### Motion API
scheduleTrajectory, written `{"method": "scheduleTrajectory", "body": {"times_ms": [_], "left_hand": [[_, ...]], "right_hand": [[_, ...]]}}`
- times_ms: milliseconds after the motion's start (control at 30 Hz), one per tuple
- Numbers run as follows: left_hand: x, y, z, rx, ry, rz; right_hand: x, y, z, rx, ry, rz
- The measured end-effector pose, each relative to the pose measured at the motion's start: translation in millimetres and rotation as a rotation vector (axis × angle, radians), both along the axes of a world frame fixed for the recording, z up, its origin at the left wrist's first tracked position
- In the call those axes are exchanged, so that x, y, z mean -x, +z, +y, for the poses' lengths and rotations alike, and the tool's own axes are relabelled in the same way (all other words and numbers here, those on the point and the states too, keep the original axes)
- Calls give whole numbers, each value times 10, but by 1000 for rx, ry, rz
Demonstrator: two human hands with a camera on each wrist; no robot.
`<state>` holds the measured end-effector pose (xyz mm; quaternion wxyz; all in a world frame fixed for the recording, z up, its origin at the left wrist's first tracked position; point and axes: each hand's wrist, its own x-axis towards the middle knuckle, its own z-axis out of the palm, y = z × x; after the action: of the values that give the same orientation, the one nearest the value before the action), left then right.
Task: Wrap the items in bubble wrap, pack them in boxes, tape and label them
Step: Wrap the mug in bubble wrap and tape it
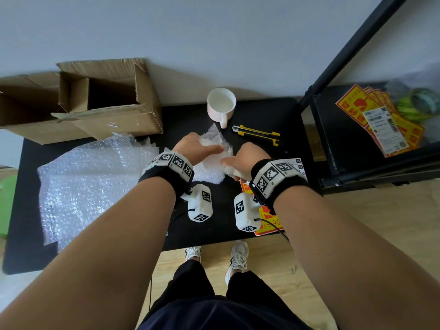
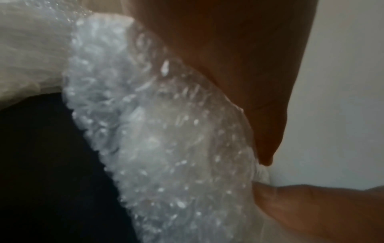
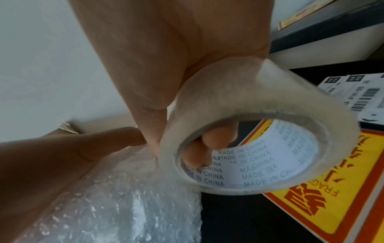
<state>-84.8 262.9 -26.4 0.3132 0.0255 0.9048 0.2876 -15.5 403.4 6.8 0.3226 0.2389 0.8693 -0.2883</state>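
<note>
Right hand grip round one tape roll, left hand grip clutching one bubble-wrapped bundle, one bare mug

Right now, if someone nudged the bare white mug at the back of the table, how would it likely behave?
The white mug looks like glazed ceramic, so probably rigid, fragile and fairly heavy for its size. It stands upright on a broad base on the black table, so a nudge would likely slide it, not tip it. Its smooth surface may be slippery.

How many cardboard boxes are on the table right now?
2, both open at the table's far left: one nearer the middle, one beside it, cut off by the frame edge. Others may be out of view.
</note>
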Motion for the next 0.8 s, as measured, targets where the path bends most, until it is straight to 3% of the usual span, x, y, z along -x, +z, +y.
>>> {"method": "scheduleTrajectory", "body": {"times_ms": [333,533,633,800], "left_hand": [[83,468,-185,-195,160,-20],[114,641,-399,-167,257,-12],[91,726,-428,-118,250,-2],[56,788,-501,-145,301,-33]], "right_hand": [[18,417,124,120,120,208],[65,569,182,288,-27,293],[86,574,154,244,4,319],[39,487,156,-28,131,274]]}}
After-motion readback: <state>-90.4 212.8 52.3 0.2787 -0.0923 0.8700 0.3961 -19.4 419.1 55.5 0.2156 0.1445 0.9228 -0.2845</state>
